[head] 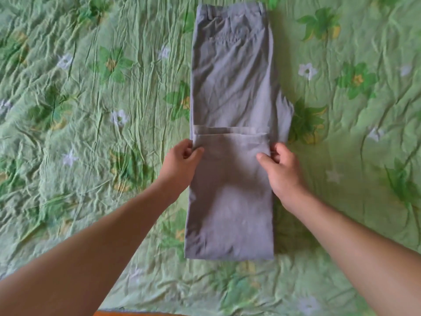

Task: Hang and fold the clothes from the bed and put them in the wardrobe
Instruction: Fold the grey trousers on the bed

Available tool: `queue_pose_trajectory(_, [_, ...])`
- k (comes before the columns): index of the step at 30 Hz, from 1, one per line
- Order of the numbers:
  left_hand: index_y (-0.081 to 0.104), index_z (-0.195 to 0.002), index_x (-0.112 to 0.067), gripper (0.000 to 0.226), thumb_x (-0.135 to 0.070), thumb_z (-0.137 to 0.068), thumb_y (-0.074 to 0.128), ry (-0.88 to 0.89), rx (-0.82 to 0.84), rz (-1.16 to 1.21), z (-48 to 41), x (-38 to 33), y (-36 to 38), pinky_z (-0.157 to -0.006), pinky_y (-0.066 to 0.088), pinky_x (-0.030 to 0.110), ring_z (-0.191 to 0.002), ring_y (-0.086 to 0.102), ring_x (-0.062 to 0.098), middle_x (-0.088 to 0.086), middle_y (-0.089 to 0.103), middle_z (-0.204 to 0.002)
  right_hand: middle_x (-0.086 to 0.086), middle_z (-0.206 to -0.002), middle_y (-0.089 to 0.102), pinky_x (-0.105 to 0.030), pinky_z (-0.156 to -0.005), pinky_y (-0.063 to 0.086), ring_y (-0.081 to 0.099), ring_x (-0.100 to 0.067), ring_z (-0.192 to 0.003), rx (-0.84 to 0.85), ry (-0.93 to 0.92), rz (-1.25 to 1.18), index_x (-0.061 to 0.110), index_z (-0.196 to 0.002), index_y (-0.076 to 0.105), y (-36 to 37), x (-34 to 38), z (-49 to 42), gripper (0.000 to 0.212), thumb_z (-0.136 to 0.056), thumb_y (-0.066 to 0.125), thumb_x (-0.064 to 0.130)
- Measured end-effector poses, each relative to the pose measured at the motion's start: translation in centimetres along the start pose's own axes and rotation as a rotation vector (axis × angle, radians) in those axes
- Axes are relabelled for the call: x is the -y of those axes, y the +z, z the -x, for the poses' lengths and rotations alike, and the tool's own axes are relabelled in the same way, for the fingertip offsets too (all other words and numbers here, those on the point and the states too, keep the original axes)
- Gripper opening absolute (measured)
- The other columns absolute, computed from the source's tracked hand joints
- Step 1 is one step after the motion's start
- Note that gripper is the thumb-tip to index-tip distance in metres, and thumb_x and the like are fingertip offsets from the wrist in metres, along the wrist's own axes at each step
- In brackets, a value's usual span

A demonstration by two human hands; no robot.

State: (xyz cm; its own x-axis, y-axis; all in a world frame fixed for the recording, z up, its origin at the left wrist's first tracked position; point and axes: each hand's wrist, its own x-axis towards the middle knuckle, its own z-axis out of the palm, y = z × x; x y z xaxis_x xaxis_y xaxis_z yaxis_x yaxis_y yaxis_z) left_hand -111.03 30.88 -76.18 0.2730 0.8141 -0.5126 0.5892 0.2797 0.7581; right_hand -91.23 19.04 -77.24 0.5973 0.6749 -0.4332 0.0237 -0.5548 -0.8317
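Observation:
A pair of grey trousers (230,83) lies lengthwise on the bed, waistband at the far end. The leg part is folded back over itself, with the hems lying across the middle. My left hand (182,160) pinches the left edge of the folded leg just below the hems. On the right edge, my right hand (280,167) grips the same layer, thumb on top of the cloth. The fold nearest me lies flat near the bed's front edge.
A wrinkled green bedspread (91,110) with a leaf and flower print covers the whole bed. A strip of orange-brown floor or bed frame (136,313) shows at the bottom edge.

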Motion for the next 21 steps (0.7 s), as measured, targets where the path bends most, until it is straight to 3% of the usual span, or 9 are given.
queue_pose_trajectory(2, [0.062,-0.089,-0.008,0.02,-0.026,-0.096,0.063,0.036,-0.003,0.108,-2.9,-2.9,-1.1,-0.064,0.05,0.036,-0.07,0.06,0.023,0.008,0.065,-0.08,-0.026,-0.085,0.067,-0.034,-0.066,0.043,0.056,-0.02,-0.072,-0.045,-0.051,-0.083,0.002,-0.088,0.059,-0.6,3.2,-3.0,0.03,-0.079,0.066,0.029])
queue_pose_trajectory(4, [0.064,-0.095,-0.015,0.009,-0.024,-0.098,0.063,0.011,0.018,0.244,-6.5,-5.7,-1.6,-0.082,0.058,0.049,-0.085,0.068,0.028,0.01,0.071,-0.093,-0.01,-0.078,0.066,-0.03,-0.064,0.039,0.054,-0.015,-0.071,-0.077,-0.059,-0.08,0.013,-0.083,0.06,-0.7,5.7,-7.0,0.021,-0.078,0.065,0.033])
queue_pose_trajectory(7, [0.061,-0.113,-0.012,0.018,-0.023,-0.099,0.062,-0.148,0.139,0.369,-10.3,-7.0,-1.3,-0.099,0.05,0.053,-0.097,0.065,0.027,0.013,0.067,-0.106,-0.001,-0.083,0.064,-0.026,-0.061,0.039,0.057,-0.019,-0.074,0.075,0.132,-0.097,0.02,-0.084,0.061,0.0,6.5,-11.6,0.016,-0.085,0.07,0.033])
queue_pose_trajectory(9, [0.061,-0.12,-0.005,0.025,-0.02,-0.1,0.061,-0.26,0.233,0.297,-10.4,-5.6,-0.6,-0.104,0.05,0.051,-0.109,0.067,0.029,0.014,0.069,-0.116,-0.005,-0.105,0.07,-0.035,-0.082,0.049,0.065,-0.026,-0.097,0.224,0.323,-0.089,0.017,-0.106,0.066,0.4,4.9,-12.2,0.022,-0.089,0.072,0.03])
queue_pose_trajectory(11, [0.061,-0.124,-0.002,0.028,-0.015,-0.099,0.061,-0.339,0.273,0.277,-8.8,-3.5,-0.1,-0.104,0.051,0.05,-0.117,0.065,0.03,0.015,0.069,-0.121,-0.012,-0.122,0.069,-0.052,-0.103,0.047,0.065,-0.032,-0.112,0.281,0.472,-0.107,0.008,-0.132,0.059,0.4,3.1,-10.8,0.048,-0.089,0.072,0.026])
queue_pose_trajectory(13, [0.061,-0.125,-0.002,0.028,-0.013,-0.099,0.061,-0.409,0.295,0.33,-6.4,-1.2,0.0,-0.104,0.05,0.052,-0.118,0.064,0.031,0.016,0.069,-0.122,-0.022,-0.119,0.07,-0.058,-0.101,0.049,0.068,-0.036,-0.109,0.35,0.569,-0.199,-0.002,-0.13,0.06,-0.3,1.4,-8.4,0.048,-0.089,0.071,0.019])
queue_pose_trajectory(16, [0.063,-0.125,-0.006,0.028,-0.012,-0.098,0.06,-0.501,0.381,0.363,-2.2,2.3,-0.4,-0.101,0.052,0.048,-0.114,0.067,0.028,0.01,0.073,-0.118,-0.025,-0.118,0.07,-0.055,-0.102,0.05,0.068,-0.035,-0.11,0.385,0.702,-0.284,-0.006,-0.13,0.057,-1.4,-1.6,-3.6,0.054,-0.081,0.072,0.01])
queue_pose_trajectory(18, [0.064,-0.126,-0.01,0.028,-0.01,-0.098,0.06,-0.56,0.423,0.38,0.4,4.5,-0.6,-0.1,0.054,0.047,-0.111,0.069,0.027,0.008,0.074,-0.116,-0.021,-0.118,0.071,-0.055,-0.107,0.046,0.066,-0.035,-0.115,0.355,0.743,-0.301,-0.003,-0.131,0.056,-2.0,-3.7,-1.0,0.047,-0.086,0.068,0.001])
queue_pose_trajectory(21, [0.065,-0.126,-0.011,0.028,-0.009,-0.099,0.059,-0.603,0.482,0.378,2.5,6.7,-0.6,-0.101,0.053,0.047,-0.113,0.068,0.027,0.008,0.073,-0.12,-0.016,-0.108,0.075,-0.057,-0.104,0.047,0.07,-0.033,-0.107,0.402,0.74,-0.256,0.002,-0.118,0.065,-2.5,-5.4,1.4,0.029,-0.09,0.063,0.0])
